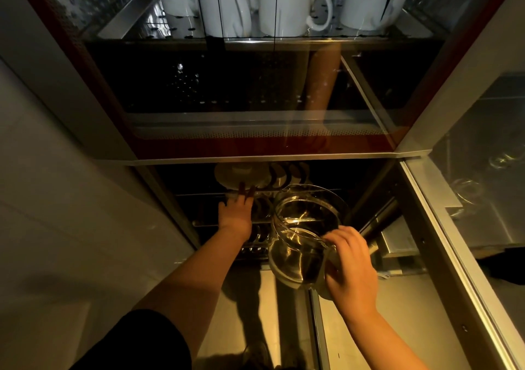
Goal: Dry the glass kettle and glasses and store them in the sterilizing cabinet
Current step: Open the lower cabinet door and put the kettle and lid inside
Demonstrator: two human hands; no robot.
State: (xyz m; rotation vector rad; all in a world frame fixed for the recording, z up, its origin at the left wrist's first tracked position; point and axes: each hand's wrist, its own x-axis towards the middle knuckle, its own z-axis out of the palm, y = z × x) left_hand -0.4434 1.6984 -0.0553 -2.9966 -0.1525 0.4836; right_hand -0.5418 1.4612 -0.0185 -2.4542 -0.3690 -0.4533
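Note:
The clear glass kettle point(304, 233) is tilted at the mouth of the sterilizing cabinet's lower compartment point(369, 188), its open rim facing me. My right hand point(350, 267) grips its handle from the right. My left hand point(237, 213) reaches into the lower compartment with fingers straight, touching the white plates point(241, 175) standing on the wire rack point(255, 252). No drinking glasses show inside the lower compartment.
The upper compartment behind a glass door point(255, 91) holds white mugs point(281, 3) on a perforated shelf. The open lower door point(468, 227) stands at the right, with reflections of glasses in its pane. A pale wall closes the left side.

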